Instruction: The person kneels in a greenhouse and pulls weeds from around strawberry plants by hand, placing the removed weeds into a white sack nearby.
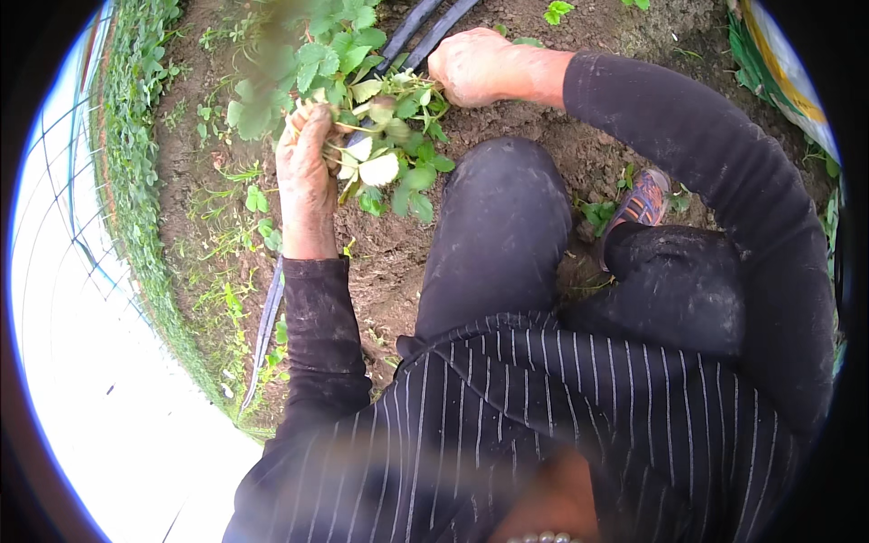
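Near the top centre, my left hand [309, 139] is closed around a bunch of plant stems, with pale leaf undersides [379, 170] hanging out beside it. My right hand [470, 68] is a fist at the right edge of the same leafy clump [414, 102], its fingertips mostly turned away; weedy stems meet it there, but whether it grips them is hidden. Growing just above and between the hands is a strawberry plant [326, 61] with broad toothed green leaves. A blurred strip covers part of its left side.
Dark flat drip hoses [434, 34] run past the plant; another strip [266, 332] lies at the lower left. Small weeds [234, 298] dot the brown soil [390, 251]. A dense green row [132, 136] and netting [61, 156] stand left. My knee [506, 176] and shoe [641, 200] rest below; a printed sack [791, 75] lies right.
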A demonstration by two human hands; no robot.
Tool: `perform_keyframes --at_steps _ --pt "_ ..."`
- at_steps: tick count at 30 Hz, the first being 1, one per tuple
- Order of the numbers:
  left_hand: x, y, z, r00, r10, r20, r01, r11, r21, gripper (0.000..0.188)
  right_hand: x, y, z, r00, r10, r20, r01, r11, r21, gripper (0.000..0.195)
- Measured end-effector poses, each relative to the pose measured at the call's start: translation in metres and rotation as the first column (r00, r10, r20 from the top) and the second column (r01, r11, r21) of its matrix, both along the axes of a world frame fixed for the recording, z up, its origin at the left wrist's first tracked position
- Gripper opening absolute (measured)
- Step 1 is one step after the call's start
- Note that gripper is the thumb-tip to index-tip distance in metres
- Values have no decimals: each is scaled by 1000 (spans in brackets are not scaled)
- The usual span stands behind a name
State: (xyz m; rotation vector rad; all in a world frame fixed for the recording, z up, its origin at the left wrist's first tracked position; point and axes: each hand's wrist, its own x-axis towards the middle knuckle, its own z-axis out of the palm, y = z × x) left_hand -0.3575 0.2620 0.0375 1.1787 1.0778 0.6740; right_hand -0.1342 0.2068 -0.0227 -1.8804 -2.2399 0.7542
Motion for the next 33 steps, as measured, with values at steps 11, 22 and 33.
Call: perform_keyframes --at_steps 11,22,33 --pt "31 -23 26 889 -420 -184 418 907 -51 7 33 21 9 899 92 -428 -100 995 5 22" --pt "65 -57 -20 338 -122 -933 671 727 148 43 20 27 -14 903 -23 -429 -90 967 -240 17" --pt "37 -47 -42 348 -212 -913 594 803 40 26 -1 19 -22 970 136 -201 -115 987 112 19"
